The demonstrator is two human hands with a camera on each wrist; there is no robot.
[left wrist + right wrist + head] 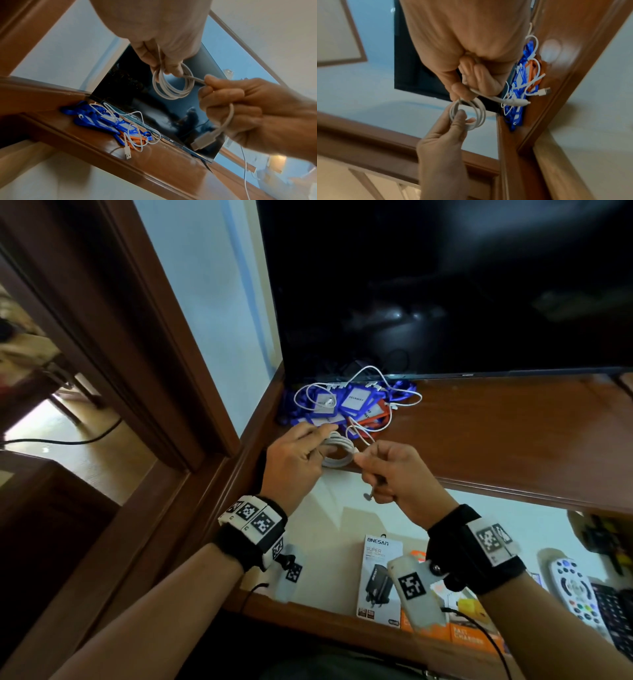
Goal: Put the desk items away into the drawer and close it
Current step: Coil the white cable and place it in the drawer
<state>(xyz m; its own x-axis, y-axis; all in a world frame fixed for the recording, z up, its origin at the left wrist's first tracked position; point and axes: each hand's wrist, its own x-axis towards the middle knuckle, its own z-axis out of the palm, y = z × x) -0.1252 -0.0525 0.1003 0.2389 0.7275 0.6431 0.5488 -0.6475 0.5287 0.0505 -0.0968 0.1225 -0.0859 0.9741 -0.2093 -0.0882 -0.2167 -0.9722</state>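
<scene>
white cable (337, 451), coiled in loops, plug end dangling free

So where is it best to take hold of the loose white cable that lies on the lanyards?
Probably at the USB plug, from the desk's front edge: it lies free on bare wood, whereas the loose white cable loops tangle over the lanyards.

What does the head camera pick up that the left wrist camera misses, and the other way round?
Only the head view shows the open drawer with a charger box and a remote inside. Only the left wrist view shows the plug hanging below the right hand. Both show the left hand holding the coiled white cable, the lanyard pile on the desk, and the dark screen.
</scene>
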